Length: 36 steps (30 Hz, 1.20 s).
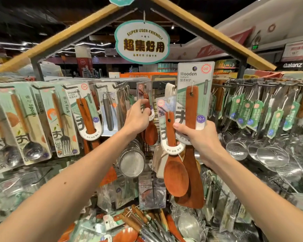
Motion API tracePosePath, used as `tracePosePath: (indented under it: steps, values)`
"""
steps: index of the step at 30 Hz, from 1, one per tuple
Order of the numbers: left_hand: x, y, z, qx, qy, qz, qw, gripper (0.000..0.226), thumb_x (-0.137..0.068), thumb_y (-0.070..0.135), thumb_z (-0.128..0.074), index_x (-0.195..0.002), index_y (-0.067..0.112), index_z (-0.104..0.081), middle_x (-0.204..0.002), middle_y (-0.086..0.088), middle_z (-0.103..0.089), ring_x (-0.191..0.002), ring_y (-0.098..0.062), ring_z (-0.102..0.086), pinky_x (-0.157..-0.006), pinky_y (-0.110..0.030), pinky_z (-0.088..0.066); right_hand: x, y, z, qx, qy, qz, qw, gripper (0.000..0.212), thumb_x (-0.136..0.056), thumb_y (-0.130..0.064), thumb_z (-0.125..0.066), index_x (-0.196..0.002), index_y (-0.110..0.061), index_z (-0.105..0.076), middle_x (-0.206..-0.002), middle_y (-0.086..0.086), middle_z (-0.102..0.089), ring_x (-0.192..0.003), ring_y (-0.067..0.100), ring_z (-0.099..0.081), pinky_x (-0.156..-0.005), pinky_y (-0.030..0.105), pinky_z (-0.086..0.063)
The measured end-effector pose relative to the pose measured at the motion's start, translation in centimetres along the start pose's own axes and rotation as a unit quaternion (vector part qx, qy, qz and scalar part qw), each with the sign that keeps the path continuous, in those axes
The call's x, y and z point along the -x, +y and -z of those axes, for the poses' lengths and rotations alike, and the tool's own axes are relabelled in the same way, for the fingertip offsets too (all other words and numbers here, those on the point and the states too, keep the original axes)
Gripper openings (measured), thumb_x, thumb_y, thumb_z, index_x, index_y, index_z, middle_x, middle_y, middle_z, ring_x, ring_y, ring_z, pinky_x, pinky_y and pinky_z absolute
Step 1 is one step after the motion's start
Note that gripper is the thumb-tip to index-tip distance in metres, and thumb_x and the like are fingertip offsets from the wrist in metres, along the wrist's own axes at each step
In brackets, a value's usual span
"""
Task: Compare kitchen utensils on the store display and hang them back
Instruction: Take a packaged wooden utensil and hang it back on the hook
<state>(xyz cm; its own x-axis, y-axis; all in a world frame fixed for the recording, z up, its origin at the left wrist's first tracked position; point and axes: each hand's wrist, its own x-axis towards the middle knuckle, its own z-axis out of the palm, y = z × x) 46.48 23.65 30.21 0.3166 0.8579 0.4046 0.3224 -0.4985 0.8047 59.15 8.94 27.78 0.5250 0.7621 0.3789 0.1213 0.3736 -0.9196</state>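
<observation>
My right hand (198, 138) grips two carded utensils together in front of the display. One is a wooden turner (192, 109) on a tall card labelled "Wooden Turner". The other is a shorter wooden rice spoon (175, 170) in front of it. My left hand (137, 117) reaches to the rack and pinches the card of another wooden spoon (150, 131) that hangs from a hook. A second packaged wooden turner (85, 112) hangs to the left of that hand.
Carded metal spoons (27, 119) and forks (63, 117) hang at the left. Steel strainers (132, 163) hang at centre, steel skimmers (236, 149) at right. Loose wooden-handled utensils (143, 222) lie in a pile below. A round sign (142, 42) hangs under the roof-shaped frame.
</observation>
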Motion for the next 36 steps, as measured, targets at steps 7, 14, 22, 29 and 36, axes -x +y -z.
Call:
tracePosePath:
  steps: [7,14,22,29,36]
  values:
    - [8.7,0.9,1.3,0.189,-0.066,-0.013,0.980,0.049,-0.098,0.035,-0.061,-0.140,0.037,-0.035,-0.108,0.003,-0.070,-0.091,-0.006,-0.072,-0.081,-0.028,-0.058,0.5,0.1,-1.0,-0.029,-0.027,-0.008,0.999,0.020,-0.078,-0.006,-0.080,-0.096,-0.010,-0.074,-0.088,0.004,-0.078,-0.084,0.018,-0.075,-0.072,0.026,-0.059]
    - [10.9,-0.3,1.5,0.188,-0.024,-0.051,0.981,0.085,-0.084,0.012,-0.081,-0.144,0.046,-0.031,-0.115,0.003,-0.063,-0.093,-0.008,-0.071,-0.080,-0.028,-0.060,1.3,0.4,-2.4,-0.025,-0.061,-0.015,0.998,0.022,-0.077,-0.007,-0.082,-0.096,-0.003,-0.074,-0.090,0.010,-0.078,-0.088,0.026,-0.074,-0.080,0.036,-0.060]
    - [11.0,0.0,2.0,0.128,0.011,-0.099,0.987,0.062,-0.093,0.011,-0.070,-0.141,0.040,-0.044,-0.145,0.010,-0.050,-0.118,0.002,-0.056,-0.085,-0.016,-0.054,1.6,-0.3,-1.7,-0.041,-0.065,-0.042,0.996,0.024,-0.084,-0.011,-0.076,-0.098,0.006,-0.068,-0.086,0.027,-0.072,-0.070,0.031,-0.072,-0.056,0.037,-0.057]
    - [8.5,1.1,2.2,0.157,0.064,-0.119,0.978,0.040,-0.101,0.011,-0.058,-0.135,0.031,-0.057,-0.137,0.013,-0.055,-0.126,-0.006,-0.054,-0.098,-0.027,-0.053,1.1,-0.1,-0.9,-0.051,-0.049,-0.054,0.996,0.018,-0.086,-0.019,-0.075,-0.092,-0.004,-0.068,-0.086,0.026,-0.073,-0.065,0.032,-0.068,-0.053,0.031,-0.049]
    - [5.5,2.2,1.4,0.162,0.110,-0.118,0.974,0.043,-0.099,0.010,-0.058,-0.134,0.036,-0.058,-0.132,0.015,-0.058,-0.125,-0.019,-0.058,-0.103,-0.048,-0.051,1.0,-0.2,-1.1,-0.053,-0.065,-0.057,0.995,0.025,-0.086,-0.019,-0.076,-0.099,0.001,-0.068,-0.084,0.023,-0.073,-0.067,0.030,-0.070,-0.053,0.032,-0.051]
